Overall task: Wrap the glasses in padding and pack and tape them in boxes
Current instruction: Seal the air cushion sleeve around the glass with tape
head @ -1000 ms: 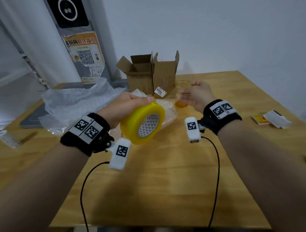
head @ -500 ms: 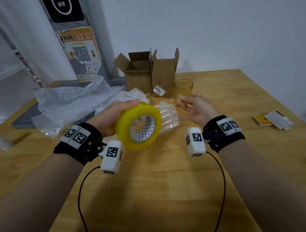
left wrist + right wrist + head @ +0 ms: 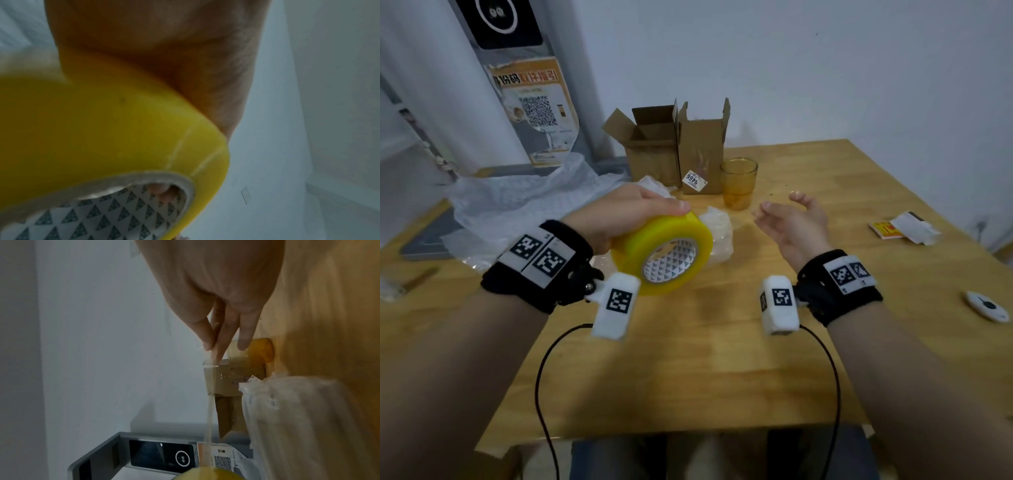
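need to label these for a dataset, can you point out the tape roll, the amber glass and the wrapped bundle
tape roll point(image 3: 690, 230): head view, on its yellow outer band.
amber glass point(image 3: 738, 181): head view, on its side wall.
wrapped bundle point(image 3: 719, 229): head view, on the padding showing behind the roll.

A plain indoor room set up as a small packing spot, perhaps an office or shared workspace.

A light wooden bench point(image 3: 722, 342) stands against bare white walls. On it are two open cardboard boxes point(image 3: 678, 150), crumpled bubble wrap point(image 3: 524, 202) and an amber drinking glass point(image 3: 738, 181). An orange poster with a QR code point(image 3: 536, 113) hangs on a grey panel behind.
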{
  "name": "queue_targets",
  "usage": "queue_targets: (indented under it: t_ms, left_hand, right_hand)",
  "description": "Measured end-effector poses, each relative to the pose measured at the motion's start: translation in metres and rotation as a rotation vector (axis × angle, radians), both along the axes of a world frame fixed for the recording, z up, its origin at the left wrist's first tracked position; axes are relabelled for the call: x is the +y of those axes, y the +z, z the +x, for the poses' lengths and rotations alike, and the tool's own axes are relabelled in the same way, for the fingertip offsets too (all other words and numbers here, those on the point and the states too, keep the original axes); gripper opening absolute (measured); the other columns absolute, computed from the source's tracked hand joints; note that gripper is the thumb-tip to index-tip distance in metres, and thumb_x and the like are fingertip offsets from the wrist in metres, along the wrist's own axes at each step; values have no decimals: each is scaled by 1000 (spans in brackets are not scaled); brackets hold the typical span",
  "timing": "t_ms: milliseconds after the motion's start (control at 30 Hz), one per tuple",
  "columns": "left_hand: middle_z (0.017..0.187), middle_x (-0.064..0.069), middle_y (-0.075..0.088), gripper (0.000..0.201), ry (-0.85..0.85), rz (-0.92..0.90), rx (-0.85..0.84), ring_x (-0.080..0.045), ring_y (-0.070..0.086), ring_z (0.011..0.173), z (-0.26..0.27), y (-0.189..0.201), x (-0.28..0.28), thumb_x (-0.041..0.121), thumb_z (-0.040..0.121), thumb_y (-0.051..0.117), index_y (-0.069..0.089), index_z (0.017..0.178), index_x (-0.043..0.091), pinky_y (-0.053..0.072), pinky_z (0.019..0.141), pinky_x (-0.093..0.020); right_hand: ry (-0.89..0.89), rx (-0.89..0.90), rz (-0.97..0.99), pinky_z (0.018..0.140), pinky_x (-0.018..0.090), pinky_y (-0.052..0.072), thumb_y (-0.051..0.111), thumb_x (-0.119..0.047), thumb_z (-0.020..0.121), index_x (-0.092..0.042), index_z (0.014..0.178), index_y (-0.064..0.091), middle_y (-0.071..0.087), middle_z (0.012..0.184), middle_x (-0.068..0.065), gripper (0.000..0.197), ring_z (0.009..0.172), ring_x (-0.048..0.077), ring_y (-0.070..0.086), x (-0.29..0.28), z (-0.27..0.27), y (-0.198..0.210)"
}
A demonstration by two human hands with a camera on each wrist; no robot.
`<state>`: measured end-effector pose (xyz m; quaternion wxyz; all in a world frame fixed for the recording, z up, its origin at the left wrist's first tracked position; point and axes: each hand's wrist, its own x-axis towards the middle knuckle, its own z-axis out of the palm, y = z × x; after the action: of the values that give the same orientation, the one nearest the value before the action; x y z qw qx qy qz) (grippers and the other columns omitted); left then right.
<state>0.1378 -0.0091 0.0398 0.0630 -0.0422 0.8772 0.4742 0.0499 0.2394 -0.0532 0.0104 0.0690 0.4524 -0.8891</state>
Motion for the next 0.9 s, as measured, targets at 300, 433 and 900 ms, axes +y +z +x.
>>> queue_targets:
  t_ms: [300, 433, 900]
  left_hand:
    - [105, 1, 72, 61, -8, -503, -72, -19, 67, 93, -34, 13, 17, 70, 80, 71, 74, 110, 17, 53, 78, -31]
    - [120, -2, 70, 78, -45, -711, -113, -24, 67, 101, -57, 24, 30, 76, 74, 71, 70, 126, 18, 56, 96, -43]
    - [113, -1, 68, 71, -9, -724, -128, -26, 64, 106, -62, 8, 6, 76, 78, 68, 74, 119, 19, 52, 97, -40]
  right_hand:
    - [-133, -53, 15, 85, 43, 64, 71, 16, 85, -12, 108, 49, 74, 106, 25, 42, 84, 30, 77, 7, -39, -1]
    - [-160, -112, 106, 83, 40, 65, 71, 16, 86, -14, 96, 50, 70, 118, 30, 38, 93, 34, 77, 4, -54, -25]
    - [35, -9, 1089, 67, 31, 48, 86, -11, 78, -27, 79, 47, 71, 91, 3, 42, 84, 24, 67, -35, -66, -58]
